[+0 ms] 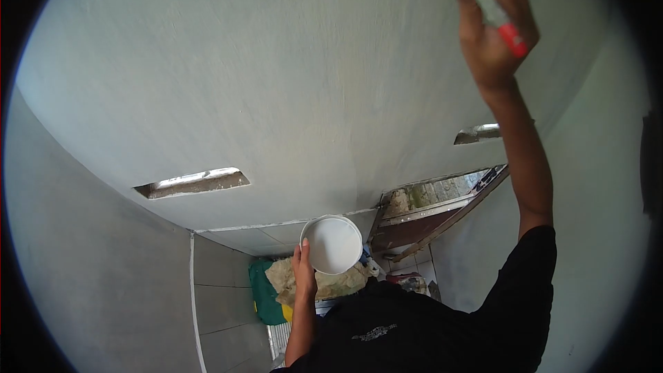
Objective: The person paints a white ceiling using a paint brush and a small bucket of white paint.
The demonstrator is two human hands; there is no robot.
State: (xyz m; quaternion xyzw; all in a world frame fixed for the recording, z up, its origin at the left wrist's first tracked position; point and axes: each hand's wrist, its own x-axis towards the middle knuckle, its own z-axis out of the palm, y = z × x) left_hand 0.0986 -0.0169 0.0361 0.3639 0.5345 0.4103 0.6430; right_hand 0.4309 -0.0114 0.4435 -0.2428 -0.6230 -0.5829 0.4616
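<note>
My right hand (494, 24) is raised high at the upper right, its fingers wrapped round a paintbrush (489, 5) with a pale handle and a red end. The brush head lies beyond the top edge of the view, against or near the grey-white wall (290, 76); whether it touches cannot be seen. Low in front of my body, my left hand (304, 271) grips the side of a round white tub (333, 244). White paint, by its look, fills the inside of the tub.
Two slots (193, 183) (478, 134) cut through the wall. A doorway with a brown door (407, 230) stands at the lower right. Below the tub lie a beige cloth-like bundle (283, 283) and a green bag (264, 293). Tiles (224, 297) line the lower left wall.
</note>
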